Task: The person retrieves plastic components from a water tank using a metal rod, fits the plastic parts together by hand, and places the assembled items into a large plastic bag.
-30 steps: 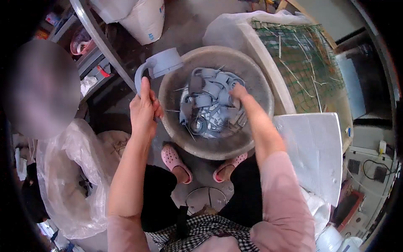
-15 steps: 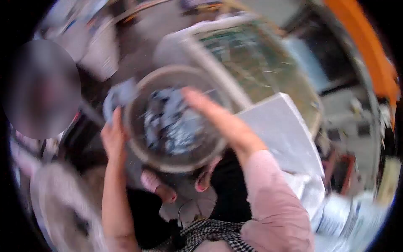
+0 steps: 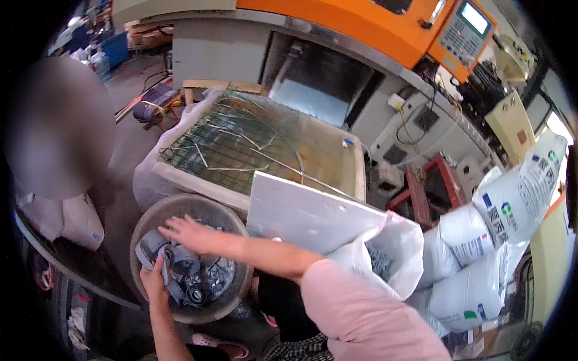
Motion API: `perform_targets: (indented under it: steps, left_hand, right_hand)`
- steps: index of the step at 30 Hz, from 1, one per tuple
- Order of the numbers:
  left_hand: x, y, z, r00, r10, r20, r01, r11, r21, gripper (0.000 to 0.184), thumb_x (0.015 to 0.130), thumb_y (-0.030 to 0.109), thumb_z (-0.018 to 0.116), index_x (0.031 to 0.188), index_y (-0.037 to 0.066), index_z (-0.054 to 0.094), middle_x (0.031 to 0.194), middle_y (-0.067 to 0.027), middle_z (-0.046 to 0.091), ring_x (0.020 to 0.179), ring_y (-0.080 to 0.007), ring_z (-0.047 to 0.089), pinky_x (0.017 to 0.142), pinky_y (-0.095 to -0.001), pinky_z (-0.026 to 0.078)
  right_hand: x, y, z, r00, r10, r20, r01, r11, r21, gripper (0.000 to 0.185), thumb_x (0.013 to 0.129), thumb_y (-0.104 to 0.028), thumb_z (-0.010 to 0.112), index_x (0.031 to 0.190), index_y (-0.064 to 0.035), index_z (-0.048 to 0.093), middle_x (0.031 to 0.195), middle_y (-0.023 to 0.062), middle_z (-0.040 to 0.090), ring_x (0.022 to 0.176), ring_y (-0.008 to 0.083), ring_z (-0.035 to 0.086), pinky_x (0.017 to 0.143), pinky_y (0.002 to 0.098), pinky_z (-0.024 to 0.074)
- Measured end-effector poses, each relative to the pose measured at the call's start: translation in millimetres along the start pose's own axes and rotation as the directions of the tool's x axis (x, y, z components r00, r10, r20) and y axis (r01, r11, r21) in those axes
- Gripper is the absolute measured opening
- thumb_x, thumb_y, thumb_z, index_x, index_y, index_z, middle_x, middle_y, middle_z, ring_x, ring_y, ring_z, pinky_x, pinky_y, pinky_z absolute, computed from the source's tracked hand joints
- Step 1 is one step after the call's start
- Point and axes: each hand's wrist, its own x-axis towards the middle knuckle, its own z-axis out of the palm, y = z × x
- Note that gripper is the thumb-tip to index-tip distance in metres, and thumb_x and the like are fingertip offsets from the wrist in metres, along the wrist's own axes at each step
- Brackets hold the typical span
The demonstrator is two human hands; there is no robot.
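A round grey-brown basin (image 3: 242,287) stands low in front of me, holding a heap of small grey plastic pieces (image 3: 201,283). My left hand (image 3: 155,278) grips a curved grey plastic part (image 3: 150,248) at the basin's left side, thumb against its face. Over the same side, my right hand (image 3: 191,233) is stretched out with fingers spread, close to that part; I see nothing in its grasp. Other larger grey pieces (image 3: 183,260) lie beside the held part, and where one ends and the other starts is hard to make out.
Behind the basin is a pale tub (image 3: 205,183) with green mesh and loose strips over it. A white board (image 3: 301,213) leans at its near side. An open white sack (image 3: 403,256) of grey pieces stands right, beside stacked sacks (image 3: 463,289). An orange machine (image 3: 355,30) spans the back.
My view has swung towards the machine, so the basin now appears lower left. My left hand has brought the grey part from outside the rim to the basin. My right hand has moved nearer to it.
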Motion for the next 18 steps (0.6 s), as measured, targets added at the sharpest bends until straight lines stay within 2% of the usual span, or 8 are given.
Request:
perform_targets:
  steps: [2,4,6,8,12,14,16,18]
  left_hand:
    - [-1.1,-2.1,4.3,0.998,0.057,-0.037,-0.054,0.996,0.066,0.026,0.079,0.015,0.067,0.095,-0.002,0.054,0.076,-0.0036,0.057,0.062,-0.0133,0.054,0.048,-0.0291,0.046]
    - [19.1,-17.7,-2.8,0.914,0.406,0.015,-0.363,0.799,0.48,0.025,0.078,0.016,0.069,0.089,-0.002,0.055,0.073,-0.0033,0.055,0.063,-0.0122,0.052,0.05,-0.028,0.044]
    - [25.3,-16.9,0.4,0.9,0.436,-0.017,-0.395,0.832,0.388,0.024,0.077,0.016,0.07,0.081,-0.001,0.053,0.071,-0.0036,0.054,0.062,-0.0111,0.051,0.05,-0.0268,0.042]
    - [24.8,-10.7,10.7,0.918,0.393,-0.05,-0.364,0.888,0.282,0.028,0.078,0.018,0.071,0.074,0.0,0.049,0.065,-0.0037,0.052,0.057,-0.0114,0.05,0.047,-0.0266,0.041]
    - [61.3,-23.0,15.4,0.666,0.743,0.062,-0.606,0.491,0.625,0.031,0.079,0.021,0.07,0.069,-0.001,0.05,0.065,-0.0031,0.052,0.059,-0.0138,0.048,0.055,-0.0295,0.042]
    - [96.7,-25.3,0.1,0.8,0.595,0.073,-0.438,0.496,0.75,0.031,0.08,0.023,0.069,0.072,-0.002,0.052,0.066,-0.004,0.053,0.062,-0.0133,0.049,0.061,-0.0295,0.042]
    - [135.8,-36.2,-8.8,0.805,0.582,0.119,-0.463,0.49,0.739,0.031,0.08,0.023,0.069,0.073,-0.003,0.053,0.067,-0.0049,0.055,0.061,-0.0137,0.05,0.058,-0.0297,0.044]
    - [162.9,-42.6,-0.1,0.902,0.431,-0.024,-0.328,0.719,0.613,0.028,0.082,0.021,0.067,0.076,-0.004,0.056,0.069,-0.0053,0.057,0.059,-0.0132,0.05,0.054,-0.0297,0.044]
  right_hand:
    - [-40.5,12.6,-65.2,0.979,0.043,-0.199,0.009,0.967,0.254,0.06,0.071,-0.006,0.058,0.128,-0.0017,0.041,0.125,0.0204,0.044,0.118,0.034,0.043,0.098,0.0393,0.0369]
    - [-107.8,24.7,-154.8,0.913,0.216,-0.346,-0.103,0.943,0.317,0.046,0.075,-0.007,0.059,0.119,-0.0048,0.051,0.116,0.0171,0.052,0.108,0.029,0.052,0.09,0.0361,0.0442]
    - [-186.3,47.3,-227.6,0.686,0.565,-0.459,-0.404,0.82,0.405,0.031,0.079,-0.009,0.06,0.11,-0.0073,0.056,0.101,0.0104,0.06,0.085,0.0146,0.06,0.074,0.0279,0.0494]
    - [-262.4,93.9,-266.8,0.388,0.674,-0.629,-0.617,0.697,0.366,0.019,0.077,-0.004,0.058,0.096,-0.0028,0.06,0.08,0.014,0.062,0.074,0.026,0.063,0.067,0.0332,0.0504]
    - [-437.9,206.8,-236.2,0.301,0.941,-0.156,-0.946,0.274,-0.174,0.023,0.077,-0.014,0.061,0.096,-0.0009,0.059,0.087,0.0194,0.062,0.083,0.0364,0.061,0.076,0.0423,0.0494]
    - [-486.0,239.6,-189.5,0.21,0.945,0.25,-0.89,0.291,-0.351,0.029,0.079,-0.019,0.058,0.105,-0.0056,0.059,0.107,0.018,0.057,0.103,0.0352,0.054,0.086,0.0435,0.0446]
    - [-510.5,275.1,-135.6,0.133,0.941,0.311,-0.899,0.247,-0.363,0.031,0.079,-0.019,0.058,0.107,-0.0063,0.058,0.111,0.0188,0.054,0.106,0.0353,0.051,0.088,0.0435,0.0435]
    - [-527.3,309.9,-87.6,0.069,0.939,0.338,-0.9,0.205,-0.384,0.033,0.079,-0.018,0.057,0.11,-0.007,0.057,0.116,0.0196,0.05,0.11,0.0354,0.048,0.09,0.0435,0.0425]
